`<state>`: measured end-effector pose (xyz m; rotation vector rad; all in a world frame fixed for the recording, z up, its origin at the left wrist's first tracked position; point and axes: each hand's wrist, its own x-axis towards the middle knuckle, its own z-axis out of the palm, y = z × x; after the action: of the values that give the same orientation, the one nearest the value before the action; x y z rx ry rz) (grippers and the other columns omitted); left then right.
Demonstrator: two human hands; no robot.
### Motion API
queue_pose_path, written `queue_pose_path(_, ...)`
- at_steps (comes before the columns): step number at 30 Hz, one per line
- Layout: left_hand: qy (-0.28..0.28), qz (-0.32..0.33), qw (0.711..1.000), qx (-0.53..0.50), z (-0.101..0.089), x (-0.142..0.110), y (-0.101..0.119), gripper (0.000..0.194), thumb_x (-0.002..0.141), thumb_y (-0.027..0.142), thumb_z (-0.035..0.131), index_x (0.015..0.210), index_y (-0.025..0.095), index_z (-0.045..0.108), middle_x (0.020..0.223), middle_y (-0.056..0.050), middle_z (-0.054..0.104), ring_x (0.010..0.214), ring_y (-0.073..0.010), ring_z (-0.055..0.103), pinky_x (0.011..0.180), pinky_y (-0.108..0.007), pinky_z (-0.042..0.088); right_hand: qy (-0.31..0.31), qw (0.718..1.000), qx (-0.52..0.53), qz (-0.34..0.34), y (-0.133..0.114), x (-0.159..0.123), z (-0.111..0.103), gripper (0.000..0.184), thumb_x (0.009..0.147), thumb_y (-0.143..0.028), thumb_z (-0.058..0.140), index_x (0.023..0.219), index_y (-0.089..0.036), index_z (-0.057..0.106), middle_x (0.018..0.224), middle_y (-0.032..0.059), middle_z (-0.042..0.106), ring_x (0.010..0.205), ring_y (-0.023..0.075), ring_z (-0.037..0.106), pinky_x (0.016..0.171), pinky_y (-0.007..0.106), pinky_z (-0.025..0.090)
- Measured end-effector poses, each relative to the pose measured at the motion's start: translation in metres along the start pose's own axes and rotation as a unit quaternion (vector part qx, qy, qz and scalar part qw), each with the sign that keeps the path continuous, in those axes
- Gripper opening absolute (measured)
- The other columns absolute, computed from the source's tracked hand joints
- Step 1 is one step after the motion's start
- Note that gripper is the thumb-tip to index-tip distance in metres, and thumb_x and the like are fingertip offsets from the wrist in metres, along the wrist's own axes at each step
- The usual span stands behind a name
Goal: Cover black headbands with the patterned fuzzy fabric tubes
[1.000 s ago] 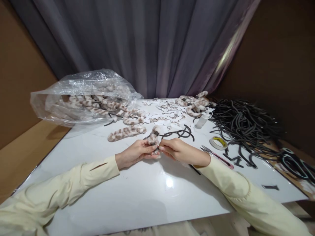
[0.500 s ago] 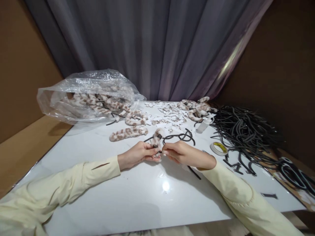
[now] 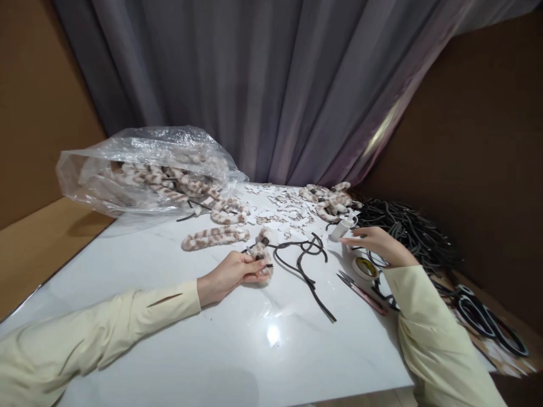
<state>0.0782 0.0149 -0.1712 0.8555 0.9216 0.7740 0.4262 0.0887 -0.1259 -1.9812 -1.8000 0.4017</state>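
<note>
My left hand (image 3: 237,272) is closed on a fluffy brown-and-white plush tube (image 3: 266,236) that has a dark band round it. A short black end sticks out by the fingertips. My right hand (image 3: 384,244) is stretched out at the right, fingers apart, beside a small white squeeze bottle (image 3: 341,228); whether the fingertips touch it I cannot tell. Between the hands lie loose black cords (image 3: 303,263). Another spotted plush strip (image 3: 215,238) rests flat behind my left hand.
A clear plastic bag (image 3: 144,144) holding plush pieces lies back left. Small metal rings and paper scraps (image 3: 284,209) cover the middle back, beside a plush pile (image 3: 333,200). To the right are a tape roll (image 3: 365,268), pointed scissors (image 3: 362,293), a black cord heap (image 3: 407,226) and large scissors (image 3: 487,322).
My right hand has left the plush tube and moved right to the bottle, uncovering the cords and the pointed scissors. My left hand still holds the tube. The view has shifted slightly.
</note>
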Motion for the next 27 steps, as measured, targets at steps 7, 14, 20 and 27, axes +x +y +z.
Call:
queue_pose_path(7,0.003,0.003,1.0,0.011,0.0,0.001,0.0,0.033,0.06,0.036,0.08,0.07,0.007,0.071,0.09,-0.013,0.07,0.09,-0.0204,0.064,0.09,-0.029,0.05,0.017,0.992,0.12,0.039,0.001,0.008,0.041,0.048,0.064,-0.057,0.06,0.071,-0.009,0.062,0.064,0.008,0.06,0.057,0.0183,0.054,0.05,0.028,0.037)
queue_pose_path(14,0.036,0.023,0.999,0.009,-0.008,0.007,0.007,0.027,0.063,0.032,0.079,0.074,0.007,0.072,0.087,-0.012,0.07,0.089,-0.0186,0.064,0.09,-0.027,0.049,-0.041,0.969,0.219,-0.105,-0.033,-0.014,0.034,0.051,0.075,-0.061,0.053,0.094,-0.015,0.062,0.099,0.01,0.064,0.091,0.022,0.058,0.078,0.029,0.045)
queue_pose_path(20,0.039,0.029,0.999,0.026,-0.011,0.01,0.003,0.031,0.063,0.035,0.078,0.075,0.007,0.072,0.083,-0.011,0.07,0.082,-0.0173,0.065,0.087,-0.028,0.051,-0.173,0.931,0.153,-0.284,-0.071,-0.045,0.029,0.044,0.079,-0.052,0.058,0.101,-0.014,0.065,0.099,0.0102,0.064,0.089,0.0238,0.059,0.074,0.03,0.044)
queue_pose_path(27,0.036,0.035,0.998,0.028,-0.013,0.012,0.001,0.034,0.059,0.038,0.079,0.071,0.007,0.071,0.077,-0.009,0.069,0.078,-0.0164,0.064,0.087,-0.029,0.05,-0.123,0.928,0.116,-0.333,-0.088,-0.06,0.034,0.039,0.082,-0.048,0.056,0.096,-0.014,0.067,0.09,0.01,0.067,0.075,0.0199,0.06,0.063,0.026,0.043)
